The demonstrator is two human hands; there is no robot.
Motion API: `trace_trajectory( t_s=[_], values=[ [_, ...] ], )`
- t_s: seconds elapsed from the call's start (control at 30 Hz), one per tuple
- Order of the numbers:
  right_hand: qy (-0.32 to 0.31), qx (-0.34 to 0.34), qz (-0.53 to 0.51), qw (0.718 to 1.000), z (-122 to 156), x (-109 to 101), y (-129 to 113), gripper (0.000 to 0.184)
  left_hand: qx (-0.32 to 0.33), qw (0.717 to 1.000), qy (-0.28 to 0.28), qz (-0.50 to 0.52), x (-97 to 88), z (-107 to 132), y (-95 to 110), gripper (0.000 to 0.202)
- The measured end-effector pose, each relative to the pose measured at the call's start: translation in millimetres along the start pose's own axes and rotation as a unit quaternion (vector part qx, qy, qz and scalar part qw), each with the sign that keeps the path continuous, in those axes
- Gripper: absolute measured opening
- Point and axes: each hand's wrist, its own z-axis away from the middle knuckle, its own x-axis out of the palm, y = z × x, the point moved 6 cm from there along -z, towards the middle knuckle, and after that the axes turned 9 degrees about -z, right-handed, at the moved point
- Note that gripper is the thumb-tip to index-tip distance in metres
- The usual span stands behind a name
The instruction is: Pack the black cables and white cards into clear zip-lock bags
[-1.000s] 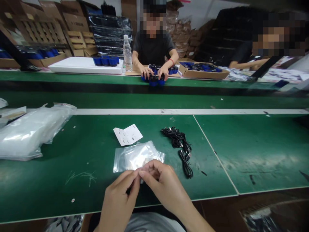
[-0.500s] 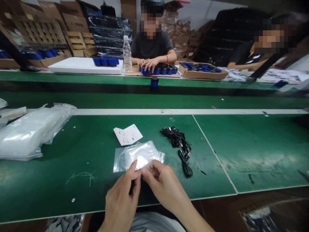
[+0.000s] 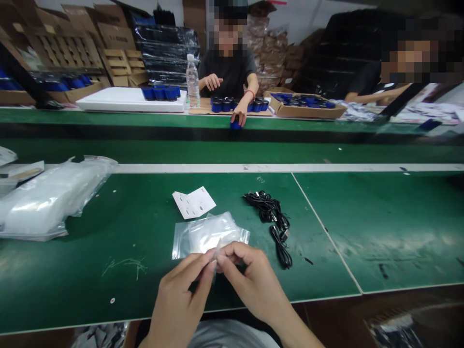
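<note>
My left hand (image 3: 181, 299) and my right hand (image 3: 250, 282) meet over the near edge of the green table (image 3: 108, 232). Both pinch the near end of a small clear plastic bag (image 3: 213, 251), thumbs and forefingers pressed together on it. Just beyond lies a small stack of clear plastic bags (image 3: 208, 232). A folded white paper card (image 3: 194, 202) rests behind the stack. A tangle of black cables (image 3: 273, 220) lies to the right of the bags, apart from my hands.
A big bundle of clear bags (image 3: 47, 198) lies at the left. Across a green conveyor (image 3: 232, 145), a person handles blue-and-black cylinders (image 3: 235, 104) beside a water bottle (image 3: 192, 79) and a cardboard tray (image 3: 308, 106). Another person sits far right.
My pinching fingers shifted slightly on the bag's edge. The person opposite moved the blue cylinders back, left one by the belt edge, and now has a hand on it.
</note>
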Motion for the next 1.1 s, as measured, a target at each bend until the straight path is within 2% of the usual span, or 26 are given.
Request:
trace_trajectory(
  t_s=[0.17, 0.37, 0.87, 0.97, 1.1],
  values=[
    [-0.007, 0.054, -0.074, 0.996, -0.7, 3.1, 11.1, 0.015, -0.013, 1.0, -0.009, 0.013, -1.6, 3.1, 3.8, 0.02],
    [-0.026, 0.073, -0.149, 0.986, 1.2, 6.2, 10.9, 0.014, -0.016, 1.0, -0.026, 0.007, -3.3, 2.2, 5.3, 0.021],
    [-0.047, 0.052, -0.113, 0.991, 4.2, 6.5, 4.2, 0.017, -0.02, 0.999, -0.05, 0.003, -3.3, 4.3, 4.1, 0.021],
    [-0.042, 0.045, -0.063, 0.996, 5.3, 6.4, 5.2, 0.016, -0.029, 0.998, -0.056, 0.005, -3.6, 4.3, 3.0, 0.017],
    [-0.042, 0.015, 0.012, 0.999, 5.0, 6.8, 3.9, 0.014, -0.021, 0.996, -0.072, -0.054, -5.6, -2.5, 2.7, 0.019]
  ],
)
